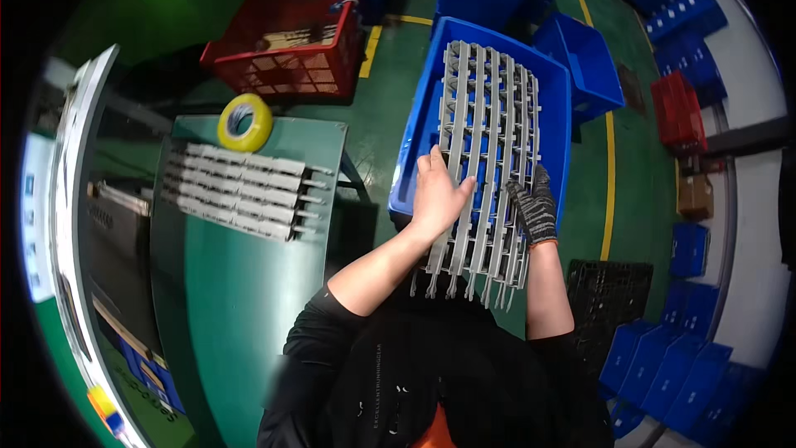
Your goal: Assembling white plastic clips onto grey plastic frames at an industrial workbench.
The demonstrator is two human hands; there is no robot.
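The green floor (590, 191) of the work area extended to the right of the blue bin (412, 153), with a yellow floor line (610, 187) running near to far. The green tabletop (249, 299) stood at left, and a strip of floor separated its right edge from the bin.

The held bundle (497, 129) of grey slotted strips was positioned over the bin. Its far end lay just inside the far rim; its pronged near end projected past the near rim toward the torso. The side gap was narrow at left and wider at far right. Contact with the bin bottom could not be determined.

The bare left hand (441, 195) gripped the left side, thumb spread from the fingers across the strips. The gloved right hand (537, 209) gripped the right side, thumb on top. Finger positions beneath were hidden.

On the tabletop, a second bundle (240, 191) lay crosswise, its prongs near the right edge. A yellow tape roll (262, 127) stood at the far edge. Beyond was a red crate (290, 79).
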